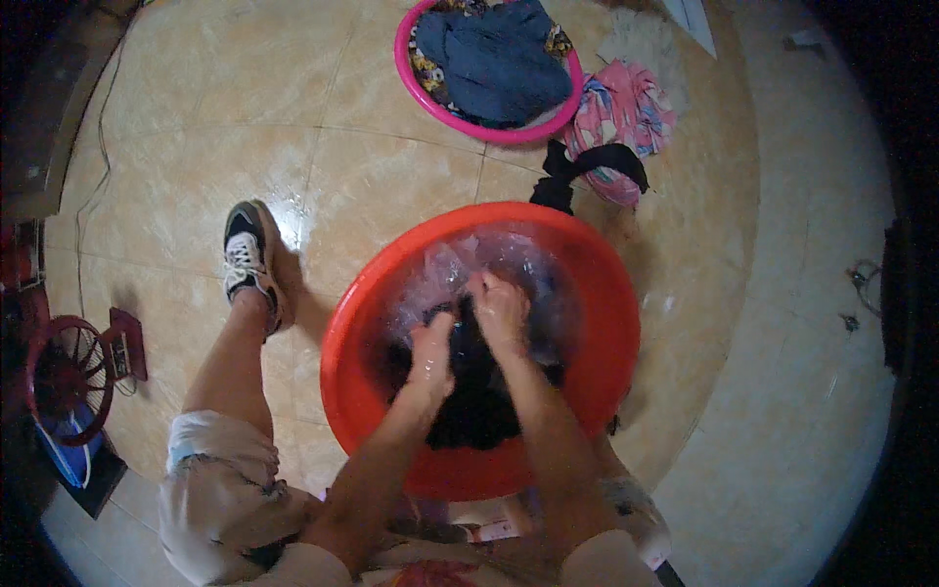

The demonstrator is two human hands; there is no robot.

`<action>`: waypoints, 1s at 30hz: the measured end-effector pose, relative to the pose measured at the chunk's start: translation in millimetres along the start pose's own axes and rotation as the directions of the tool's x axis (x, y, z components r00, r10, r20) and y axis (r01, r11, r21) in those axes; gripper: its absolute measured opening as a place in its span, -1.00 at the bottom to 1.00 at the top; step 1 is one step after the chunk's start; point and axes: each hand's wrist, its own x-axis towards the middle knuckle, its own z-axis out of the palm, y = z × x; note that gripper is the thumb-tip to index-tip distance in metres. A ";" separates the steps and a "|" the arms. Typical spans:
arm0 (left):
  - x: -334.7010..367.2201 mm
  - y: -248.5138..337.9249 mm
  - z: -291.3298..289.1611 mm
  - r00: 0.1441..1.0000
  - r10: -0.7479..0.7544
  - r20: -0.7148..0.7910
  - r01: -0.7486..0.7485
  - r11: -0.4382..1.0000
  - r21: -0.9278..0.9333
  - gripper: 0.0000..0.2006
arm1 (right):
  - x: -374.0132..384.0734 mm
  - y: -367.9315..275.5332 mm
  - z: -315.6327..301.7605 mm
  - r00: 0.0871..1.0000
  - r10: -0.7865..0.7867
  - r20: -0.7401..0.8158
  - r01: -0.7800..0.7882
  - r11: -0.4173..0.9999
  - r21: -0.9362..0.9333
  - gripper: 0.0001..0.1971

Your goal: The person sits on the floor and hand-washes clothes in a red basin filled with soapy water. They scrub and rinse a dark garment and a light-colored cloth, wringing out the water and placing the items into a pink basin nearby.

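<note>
A large orange-red basin (pixel 344 377) stands on the floor between my legs, with soapy-looking water in it. Dark wet cloth (pixel 474 416) fills its near half, and paler fabric (pixel 448 269) lies in the water toward the far side. Both my forearms reach down into the basin. My left hand (pixel 431 352) is closed on the dark cloth. Just right of it and slightly farther off, my right hand (pixel 500 311) has its fingers bent around part of the same dark cloth. Water covers the lower folds, so the garment's kind cannot be made out.
Beyond the basin is a pink tub (pixel 403 44) holding a dark blue garment (pixel 499 64). Pink patterned clothing (pixel 631 108) and a black cloth (pixel 614 161) lie on the tiles beside it. My left shoe (pixel 246 254) and a dark red fan (pixel 68 377) are leftward.
</note>
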 end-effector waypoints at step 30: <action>-64.0 7.2 -1.5 0.690 -0.145 0.709 0.181 0.983 0.024 -0.68 | -224.4 -54.2 -70.6 0.742 -0.635 -0.216 0.636 0.768 -0.074 -0.66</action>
